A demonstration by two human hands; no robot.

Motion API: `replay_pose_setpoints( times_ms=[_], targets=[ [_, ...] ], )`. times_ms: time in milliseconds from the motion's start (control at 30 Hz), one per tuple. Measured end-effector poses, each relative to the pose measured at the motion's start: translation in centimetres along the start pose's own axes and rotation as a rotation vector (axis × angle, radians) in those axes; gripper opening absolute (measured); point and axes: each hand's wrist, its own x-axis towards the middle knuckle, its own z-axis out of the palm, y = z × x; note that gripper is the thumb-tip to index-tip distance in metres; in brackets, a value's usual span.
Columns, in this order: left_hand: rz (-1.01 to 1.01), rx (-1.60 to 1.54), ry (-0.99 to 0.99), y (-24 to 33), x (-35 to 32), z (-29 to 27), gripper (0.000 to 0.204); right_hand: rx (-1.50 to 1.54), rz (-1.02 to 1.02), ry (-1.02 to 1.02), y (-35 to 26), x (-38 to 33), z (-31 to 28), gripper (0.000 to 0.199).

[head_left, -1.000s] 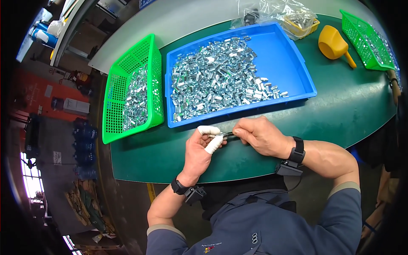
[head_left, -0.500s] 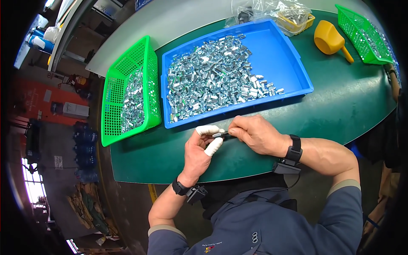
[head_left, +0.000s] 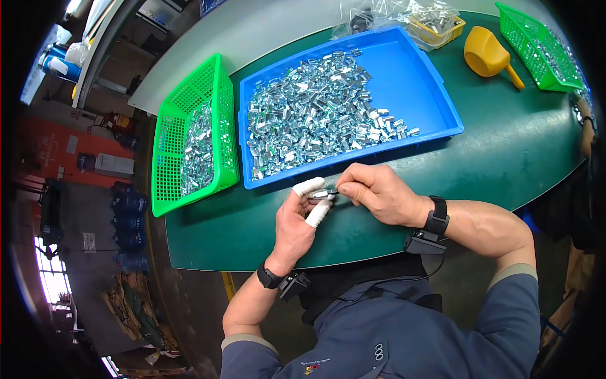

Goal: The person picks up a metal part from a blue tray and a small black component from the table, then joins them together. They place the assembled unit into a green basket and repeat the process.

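My left hand [head_left: 294, 228], with white wraps on its thumb and forefinger, pinches a small shiny hexagonal metal nut [head_left: 322, 194] above the green table. Pinched fingers of my right hand [head_left: 384, 197] meet the nut's right end. They hold a thin dark piece that is mostly hidden, so its kind is unclear. Just beyond both hands lies a blue tray [head_left: 424, 95] with a heap of similar long nuts [head_left: 309, 107] over its left and middle part. To the left stands a green plastic basket [head_left: 165, 158] with more of these metal pieces inside.
At the far right of the green table [head_left: 499, 145] are a yellow scoop [head_left: 485, 54] and another green basket [head_left: 536, 47]. A yellow bin [head_left: 451, 31] with clear plastic stands behind the tray. Another person's arm [head_left: 587, 136] shows at the right edge.
The nut now shows more plainly between my left fingers, lying slightly higher. My right fingers have shifted a little up and left at its end. Tray and baskets stay in place.
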Motion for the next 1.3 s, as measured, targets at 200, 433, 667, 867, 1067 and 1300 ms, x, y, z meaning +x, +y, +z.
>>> replay_pose_setpoints(
  times_ms=[200, 433, 667, 867, 1067, 1300],
  targets=[
    [-0.043, 0.012, 0.007, 0.4, -0.1, 0.0, 0.042, -0.004, 0.000, 0.009, 0.2, 0.1, 0.0, 0.015],
    [0.007, 0.036, -0.015, 0.2, -0.3, 0.1, 0.039, -0.044, 0.008, -0.017, 0.2, 0.1, -0.1, 0.016],
    [0.005, 0.051, -0.021, 0.2, -0.3, 0.2, 0.037, -0.115, -0.091, 0.010, 0.8, 0.0, 0.1, 0.019],
    [-0.002, 0.093, -0.014, 0.1, -0.3, 0.2, 0.032, 0.055, 0.090, -0.050, 0.8, 0.3, -0.3, 0.019],
    [-0.023, 0.129, 0.028, 0.6, -0.2, 0.1, 0.022, -0.209, -0.118, -0.024, 0.2, 0.1, -0.5, 0.017],
    [-0.030, 0.188, -0.028, 0.3, -0.3, -0.7, 0.014, -0.175, -0.142, -0.013, 0.4, 0.0, 0.3, 0.018]
  ],
)
